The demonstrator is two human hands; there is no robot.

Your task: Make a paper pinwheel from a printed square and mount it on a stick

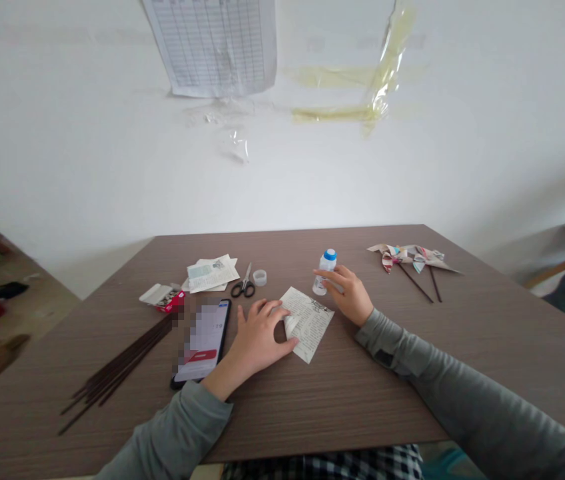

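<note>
The printed sheet (314, 325) lay on the tabletop (352, 407) at three o'clock from the nearer left hand (261, 337), fingers spread around a folded flap (291, 325), visibly gripping nothing. At the sheet's one o'clock, the right hand's (348, 293) bent fingers overlapped the bottle (328, 262), grip unclear; print was illegible.

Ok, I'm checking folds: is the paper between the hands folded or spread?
Mostly spread: the paper lies largely flat, though curled-looking by the left hand.

Brown table (322, 413), paper (312, 323), bottle (327, 264), scissors (246, 281), phone (206, 343)
</note>
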